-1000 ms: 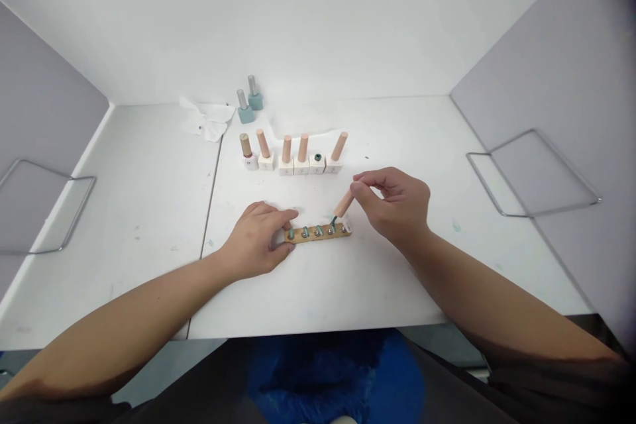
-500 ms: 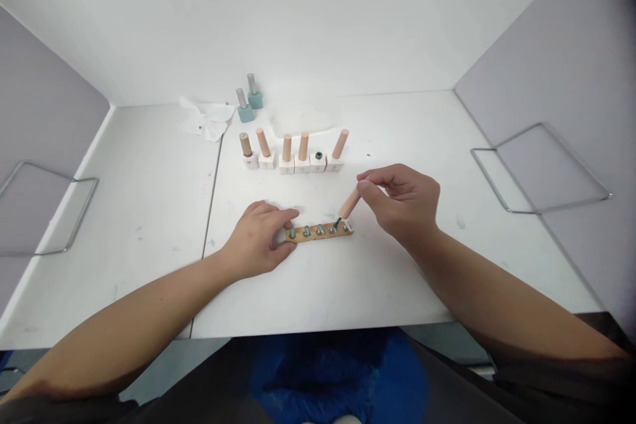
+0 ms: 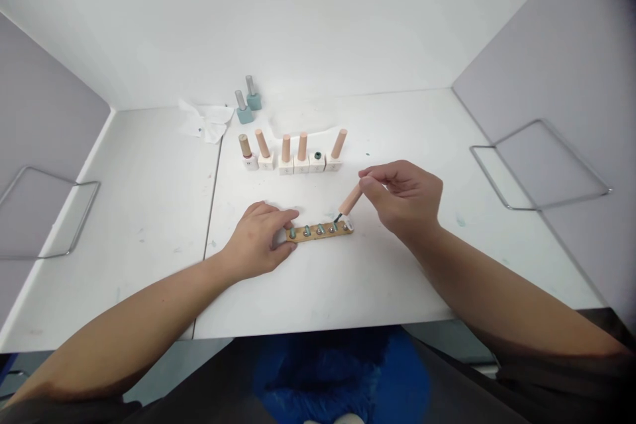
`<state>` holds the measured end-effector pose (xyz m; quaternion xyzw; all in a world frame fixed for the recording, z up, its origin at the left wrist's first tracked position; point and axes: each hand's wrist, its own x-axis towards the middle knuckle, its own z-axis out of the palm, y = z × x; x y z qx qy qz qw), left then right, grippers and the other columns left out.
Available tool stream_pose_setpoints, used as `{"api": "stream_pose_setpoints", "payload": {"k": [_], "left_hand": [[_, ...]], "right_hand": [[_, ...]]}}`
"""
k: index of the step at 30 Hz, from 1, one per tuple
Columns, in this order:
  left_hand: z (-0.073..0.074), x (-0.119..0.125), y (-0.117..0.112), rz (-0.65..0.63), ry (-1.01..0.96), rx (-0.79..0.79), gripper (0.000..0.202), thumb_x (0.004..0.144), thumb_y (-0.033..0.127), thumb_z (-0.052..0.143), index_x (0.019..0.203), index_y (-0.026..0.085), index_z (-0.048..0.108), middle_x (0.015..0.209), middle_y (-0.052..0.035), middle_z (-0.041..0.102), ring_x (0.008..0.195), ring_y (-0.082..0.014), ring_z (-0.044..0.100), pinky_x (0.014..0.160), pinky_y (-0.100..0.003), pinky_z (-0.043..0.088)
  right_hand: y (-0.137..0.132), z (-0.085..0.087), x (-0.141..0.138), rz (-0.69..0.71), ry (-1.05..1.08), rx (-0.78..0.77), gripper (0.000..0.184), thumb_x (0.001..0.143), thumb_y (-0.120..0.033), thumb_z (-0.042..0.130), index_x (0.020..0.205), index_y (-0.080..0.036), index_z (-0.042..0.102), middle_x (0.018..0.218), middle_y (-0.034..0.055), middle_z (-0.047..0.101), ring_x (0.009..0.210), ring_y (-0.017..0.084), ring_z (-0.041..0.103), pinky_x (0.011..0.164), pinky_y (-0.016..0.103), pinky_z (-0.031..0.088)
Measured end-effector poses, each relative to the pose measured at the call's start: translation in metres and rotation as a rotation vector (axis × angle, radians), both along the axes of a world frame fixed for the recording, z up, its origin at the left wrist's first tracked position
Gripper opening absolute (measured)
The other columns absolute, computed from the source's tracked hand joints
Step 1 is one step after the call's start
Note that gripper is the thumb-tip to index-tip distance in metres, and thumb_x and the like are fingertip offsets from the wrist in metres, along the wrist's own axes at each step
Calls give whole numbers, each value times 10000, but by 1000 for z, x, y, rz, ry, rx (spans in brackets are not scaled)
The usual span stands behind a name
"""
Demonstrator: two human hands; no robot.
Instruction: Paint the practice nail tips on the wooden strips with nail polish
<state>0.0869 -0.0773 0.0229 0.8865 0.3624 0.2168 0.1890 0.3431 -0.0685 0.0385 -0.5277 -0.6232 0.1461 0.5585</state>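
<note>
A small wooden strip (image 3: 320, 232) lies on the white table, carrying a row of several nail tips painted teal or grey. My left hand (image 3: 261, 238) pinches its left end between thumb and fingers and holds it flat. My right hand (image 3: 405, 195) pinches the peach handle of a nail polish brush (image 3: 348, 202). The brush's dark tip touches the strip near its right end. Behind the strip stands a row of white polish bottles (image 3: 293, 162), most with peach caps. One bottle (image 3: 317, 159) in that row is uncapped, its teal neck showing.
Two teal bottles with silver caps (image 3: 248, 101) stand at the back next to a crumpled tissue (image 3: 206, 123). Wire frames lean on the left wall (image 3: 44, 212) and right wall (image 3: 539, 162). A seam (image 3: 212, 192) splits the table.
My right hand and the brush have shifted slightly right along the strip, from the second-last nail tip toward the last one. My left hand has stayed on the strip's left end.
</note>
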Motion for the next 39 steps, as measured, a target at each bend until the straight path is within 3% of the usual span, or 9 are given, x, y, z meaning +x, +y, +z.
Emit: {"api": "stream_pose_setpoints", "payload": {"k": [5,12,24,33,39], "left_hand": [[0,0,0,-3,5,-5,444,742,210,632,1170,194,515,953,-35,689,890,-228,576,930,-465,407],[0,0,0,-5,4,0,424,751,208,623,1161,195,517,946,-36,690,877,-231,576,924,-469,407],[-1,0,0,-5,10,-3,424,752,211,617,1163,213,516,942,-31,690,876,-235,583,927,-479,401],[0,0,0,-6,12,7,411,753,205,611,1152,200,517,934,-37,691,865,-231,575,916,-468,407],[-1,0,0,-7,17,2,422,755,213,608,1166,215,511,942,-37,689,864,-239,584,920,-483,399]], "right_hand": [[1,-2,0,38,-41,-64,84,736,-198,662,676,-244,625,696,-8,672,711,187,667,641,356,553],[1,0,0,-45,-33,-69,56,744,-213,659,700,-243,641,737,4,691,699,176,664,649,356,561],[-3,0,0,83,-24,2,89,741,-183,659,697,-255,632,701,-10,673,783,200,681,709,378,567],[-5,5,4,191,-112,109,136,712,-119,651,675,-247,625,660,-18,668,731,184,676,683,356,578],[-7,5,5,243,-115,95,128,714,-130,641,676,-251,621,632,-30,663,720,183,672,695,372,584]]}}
